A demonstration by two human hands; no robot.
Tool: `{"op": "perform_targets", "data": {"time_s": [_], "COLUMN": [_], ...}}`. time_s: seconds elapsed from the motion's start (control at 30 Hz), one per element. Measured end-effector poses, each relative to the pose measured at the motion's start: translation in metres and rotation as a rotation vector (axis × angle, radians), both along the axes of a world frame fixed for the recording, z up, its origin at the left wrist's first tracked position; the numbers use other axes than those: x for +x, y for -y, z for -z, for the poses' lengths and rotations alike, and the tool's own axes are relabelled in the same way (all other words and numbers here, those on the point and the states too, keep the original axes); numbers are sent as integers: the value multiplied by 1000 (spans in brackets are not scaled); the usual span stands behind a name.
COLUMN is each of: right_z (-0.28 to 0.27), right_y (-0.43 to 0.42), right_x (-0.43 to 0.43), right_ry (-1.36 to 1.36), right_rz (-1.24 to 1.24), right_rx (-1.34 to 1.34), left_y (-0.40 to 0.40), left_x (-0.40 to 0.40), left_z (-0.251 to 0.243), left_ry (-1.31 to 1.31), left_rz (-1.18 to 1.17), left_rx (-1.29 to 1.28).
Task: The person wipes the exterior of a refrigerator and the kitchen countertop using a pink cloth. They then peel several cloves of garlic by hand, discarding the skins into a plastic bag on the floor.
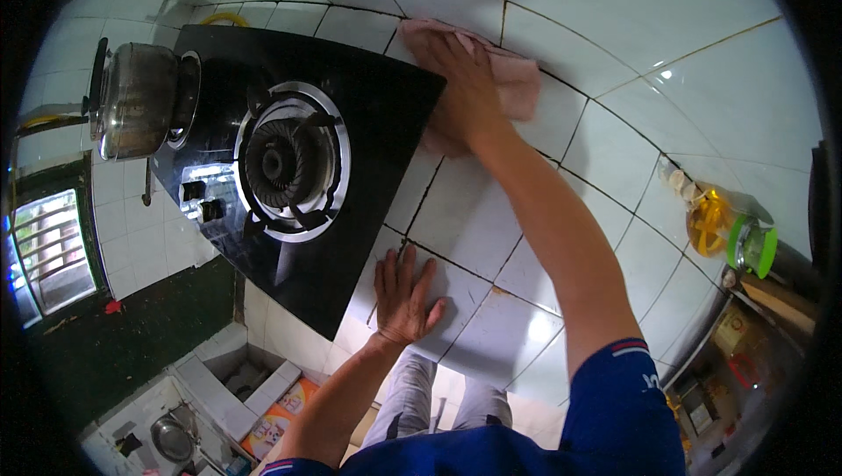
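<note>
My right hand (468, 91) presses a pink cloth (520, 81) onto the white tiled counter (467, 219), by the foot of the tiled wall and beside the back right corner of a black glass-topped gas stove (385, 114). Part of the cloth is hidden under the palm. Nearer to my body, my left hand (404, 305) lies flat on the tiles just right of the stove's front corner. Its fingers are spread and hold nothing. The stove's near burner (283, 161) carries a pan support with nothing on it.
A transparent lidded pot (138, 101) stands on the far burner at left. Along the right wall are a container of yellow oil (709, 222) and a green-rimmed jar (750, 246). A metal bowl (172, 438) sits low at bottom left, near an orange printed box (266, 433).
</note>
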State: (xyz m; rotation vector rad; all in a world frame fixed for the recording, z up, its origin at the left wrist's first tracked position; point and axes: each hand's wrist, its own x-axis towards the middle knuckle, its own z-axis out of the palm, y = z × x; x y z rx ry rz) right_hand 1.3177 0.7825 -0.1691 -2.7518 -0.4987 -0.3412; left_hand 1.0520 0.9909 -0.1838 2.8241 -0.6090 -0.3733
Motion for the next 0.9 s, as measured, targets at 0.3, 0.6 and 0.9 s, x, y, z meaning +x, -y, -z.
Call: {"op": "perform_targets", "data": {"time_s": [0.3,0.6,0.9], "right_z": [0,48,16], "right_y": [13,-48,-44], "right_x": [-109,-123,-144], "right_ry": [-294,283,-61], "right_rz": [-247,168,257], "right_rx": [83,193,356], "left_y": [-16,-5,2], "left_x": [-3,1,4], "left_z": [-6,-2,-3], "left_ry": [61,22,186], "left_rz": [26,1,24], "left_rx": [-20,-25,-163]}}
